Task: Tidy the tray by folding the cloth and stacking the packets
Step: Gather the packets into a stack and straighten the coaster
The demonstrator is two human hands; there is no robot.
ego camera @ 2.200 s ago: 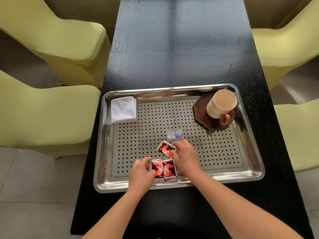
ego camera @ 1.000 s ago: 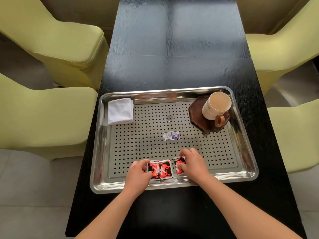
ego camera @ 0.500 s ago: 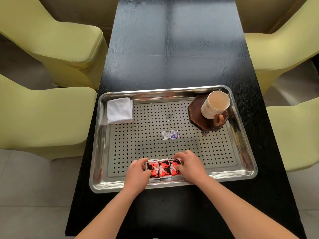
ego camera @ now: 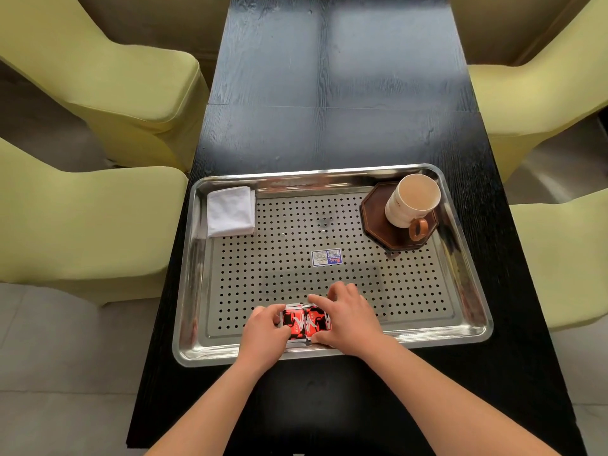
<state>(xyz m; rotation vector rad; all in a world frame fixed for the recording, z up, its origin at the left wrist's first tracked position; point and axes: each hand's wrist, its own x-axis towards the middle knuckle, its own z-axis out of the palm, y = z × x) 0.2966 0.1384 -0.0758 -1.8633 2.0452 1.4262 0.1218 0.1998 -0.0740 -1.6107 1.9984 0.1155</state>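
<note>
Both hands close in on one small pile at the tray's near edge. The left hand (ego camera: 263, 334) presses its fingertips against the left side of the red-and-black packets (ego camera: 306, 322), while the right hand (ego camera: 348, 319) cups the right side, index finger laid along the far edge and thumb tucked at the near corner; between them the packets are squeezed from either side rather than lifted. How many packets lie in the pile cannot be counted, since only the top face and a few silvery edges show.

By the look of it, the stacking step is in hand and near its end: edges are being squared up. Next would be a gentle release without toppling the pile, perhaps nudging it clear of the rim.

Farther out on the perforated steel tray (ego camera: 473, 311), a small white-and-blue label (ego camera: 326, 257) sits near the middle, apart from the pile. At the far left corner the white cloth (ego camera: 230, 212) already lies folded into a neat rectangle. At the far right a cream mug (ego camera: 411, 202) stands on a dark octagonal coaster (ego camera: 373, 212). Under everything is a black table (ego camera: 329, 93).
</note>
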